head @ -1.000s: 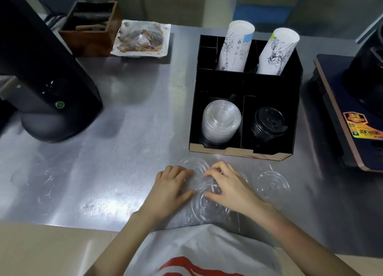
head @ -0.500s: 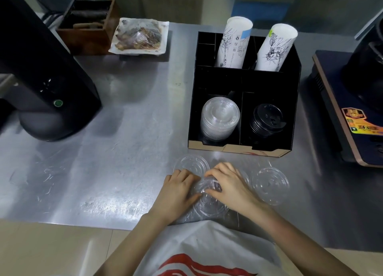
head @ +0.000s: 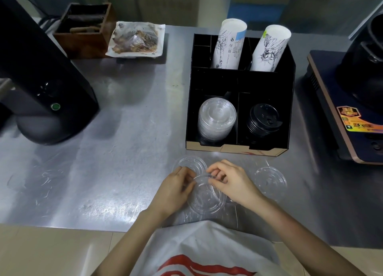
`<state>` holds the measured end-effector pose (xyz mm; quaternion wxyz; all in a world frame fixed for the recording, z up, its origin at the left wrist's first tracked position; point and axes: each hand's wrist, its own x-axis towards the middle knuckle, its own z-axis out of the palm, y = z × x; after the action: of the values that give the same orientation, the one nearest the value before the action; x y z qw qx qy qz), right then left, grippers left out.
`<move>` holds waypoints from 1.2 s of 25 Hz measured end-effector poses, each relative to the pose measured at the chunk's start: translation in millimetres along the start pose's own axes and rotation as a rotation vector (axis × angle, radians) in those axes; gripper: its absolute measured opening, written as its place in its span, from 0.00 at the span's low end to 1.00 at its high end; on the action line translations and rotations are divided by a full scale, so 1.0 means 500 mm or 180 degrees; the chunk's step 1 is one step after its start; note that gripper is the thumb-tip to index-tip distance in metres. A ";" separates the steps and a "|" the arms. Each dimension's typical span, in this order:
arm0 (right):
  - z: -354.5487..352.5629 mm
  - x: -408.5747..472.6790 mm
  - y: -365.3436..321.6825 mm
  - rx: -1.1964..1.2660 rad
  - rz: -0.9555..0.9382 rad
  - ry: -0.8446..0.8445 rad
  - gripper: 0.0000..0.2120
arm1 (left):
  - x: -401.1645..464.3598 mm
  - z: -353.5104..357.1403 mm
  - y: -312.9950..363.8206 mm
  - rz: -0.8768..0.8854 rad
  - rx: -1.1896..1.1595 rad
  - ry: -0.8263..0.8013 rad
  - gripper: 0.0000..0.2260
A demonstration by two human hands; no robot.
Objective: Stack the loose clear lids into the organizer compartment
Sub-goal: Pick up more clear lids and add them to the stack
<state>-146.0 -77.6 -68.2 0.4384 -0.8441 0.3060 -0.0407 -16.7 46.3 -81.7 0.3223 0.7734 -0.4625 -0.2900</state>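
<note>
A black organizer (head: 240, 83) stands on the steel counter. Its front left compartment holds a stack of clear lids (head: 216, 118); the front right one holds black lids (head: 263, 120). Just in front of me, my left hand (head: 176, 188) and my right hand (head: 230, 180) both pinch the far rim of a clear lid (head: 206, 199) tilted up off the counter. Another loose clear lid (head: 191, 164) lies flat behind my left hand. A third (head: 270, 179) lies to the right of my right hand. More clear plastic shows under my right wrist, partly hidden.
Two tall sleeves of paper cups (head: 230, 45) lean in the organizer's rear slots. A black machine (head: 39, 78) fills the left side. A wooden box (head: 85, 30) and a wrapped food tray (head: 136, 40) sit at the back. Another appliance (head: 352, 101) stands at the right edge.
Both hands went from lying flat over the lid to pinching its far rim with curled fingers, and the lid now tilts up between them.
</note>
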 end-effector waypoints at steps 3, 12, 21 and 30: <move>-0.009 -0.002 0.007 0.0176 0.0103 0.0087 0.09 | 0.005 -0.011 -0.005 -0.0186 -0.0193 0.0112 0.04; -0.032 -0.011 0.004 0.0561 0.0382 0.0321 0.12 | 0.026 -0.042 0.017 -0.0308 -0.0478 0.0275 0.06; -0.123 0.033 -0.046 0.0562 0.0159 0.0765 0.10 | 0.094 -0.099 0.097 0.0084 -0.0516 0.0740 0.05; -0.201 0.135 -0.073 0.0385 0.0192 0.1229 0.06 | 0.187 -0.133 0.155 0.0479 -0.0037 0.0749 0.15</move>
<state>-107.9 -171.1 7.8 0.4224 -0.7833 0.4065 -0.2069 29.8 -50.8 4.9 0.3996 0.7633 -0.4765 -0.1749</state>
